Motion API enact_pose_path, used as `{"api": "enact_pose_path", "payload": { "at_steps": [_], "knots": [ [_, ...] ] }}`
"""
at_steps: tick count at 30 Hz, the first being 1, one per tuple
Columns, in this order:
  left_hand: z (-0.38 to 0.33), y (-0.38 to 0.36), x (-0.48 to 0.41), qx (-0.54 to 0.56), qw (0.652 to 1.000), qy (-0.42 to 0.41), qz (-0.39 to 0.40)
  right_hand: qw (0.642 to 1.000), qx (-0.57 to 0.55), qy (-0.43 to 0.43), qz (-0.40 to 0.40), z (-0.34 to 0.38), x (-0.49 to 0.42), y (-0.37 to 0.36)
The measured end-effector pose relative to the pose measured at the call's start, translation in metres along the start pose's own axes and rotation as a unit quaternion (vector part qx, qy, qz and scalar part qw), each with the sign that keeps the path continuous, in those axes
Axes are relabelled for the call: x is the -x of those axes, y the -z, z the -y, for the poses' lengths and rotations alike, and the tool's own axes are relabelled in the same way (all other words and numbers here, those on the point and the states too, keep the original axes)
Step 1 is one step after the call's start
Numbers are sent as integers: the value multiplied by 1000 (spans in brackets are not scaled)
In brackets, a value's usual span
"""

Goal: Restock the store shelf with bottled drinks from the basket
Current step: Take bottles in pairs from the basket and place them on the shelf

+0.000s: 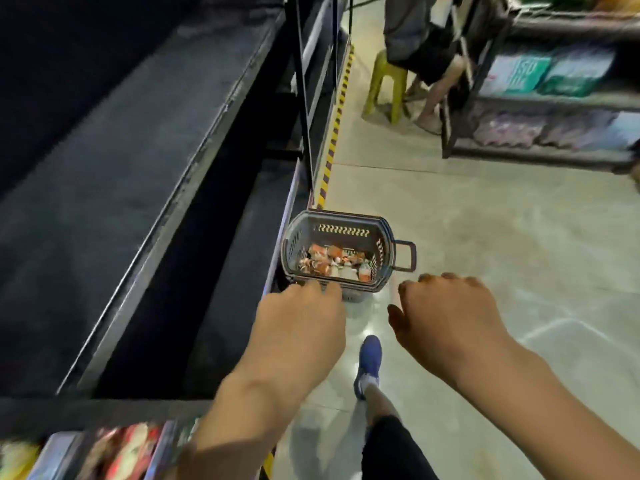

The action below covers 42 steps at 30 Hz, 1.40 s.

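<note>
A grey plastic basket stands on the floor against the foot of the dark shelf on my left. Several small bottled drinks with orange and white labels lie in its bottom. My left hand reaches down in front of the basket's near rim, fingers relaxed, holding nothing. My right hand hangs to the right of the basket, fingers loosely curled and empty. The image is blurred by motion.
The dark shelf boards run along the left and look bare. Yellow-black tape marks the floor edge. A second rack with packaged goods stands at the back right, beside a person seated on a green stool. My blue shoe is on the floor below.
</note>
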<state>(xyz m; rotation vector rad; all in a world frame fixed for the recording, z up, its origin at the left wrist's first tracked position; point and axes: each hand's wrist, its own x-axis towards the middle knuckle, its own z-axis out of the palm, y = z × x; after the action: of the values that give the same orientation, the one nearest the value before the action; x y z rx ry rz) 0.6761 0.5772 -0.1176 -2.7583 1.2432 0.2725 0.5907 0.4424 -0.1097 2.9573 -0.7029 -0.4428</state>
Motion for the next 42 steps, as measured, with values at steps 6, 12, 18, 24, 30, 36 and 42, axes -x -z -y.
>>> {"api": "enact_pose_path", "payload": {
  "at_steps": [6, 12, 18, 24, 30, 36, 42],
  "knots": [
    [4, -47, -180, 9, 995, 28, 99, 996, -21, 21, 85, -46, -165, -21],
    [22, -89, -327, 67, 985, 39, 152, 991, -15, 38, 131, -77, -309, -54],
    [46, -179, -438, 108, 965, 56, 234, 979, -13, 19, 205, -80, -438, -147],
    [63, -342, -540, 143, 940, 89, 295, 968, -33, 11, 249, -63, -556, -301],
    [88, -516, -626, 132, 925, 117, 337, 962, -98, -13, 255, -38, -655, -485],
    [110, -664, -687, 152, 909, 229, 313, 946, -157, -74, 276, -29, -741, -636],
    [115, -769, -729, 312, 800, 439, 263, 966, -72, 36, 244, -21, -806, -733]
  ]
}}
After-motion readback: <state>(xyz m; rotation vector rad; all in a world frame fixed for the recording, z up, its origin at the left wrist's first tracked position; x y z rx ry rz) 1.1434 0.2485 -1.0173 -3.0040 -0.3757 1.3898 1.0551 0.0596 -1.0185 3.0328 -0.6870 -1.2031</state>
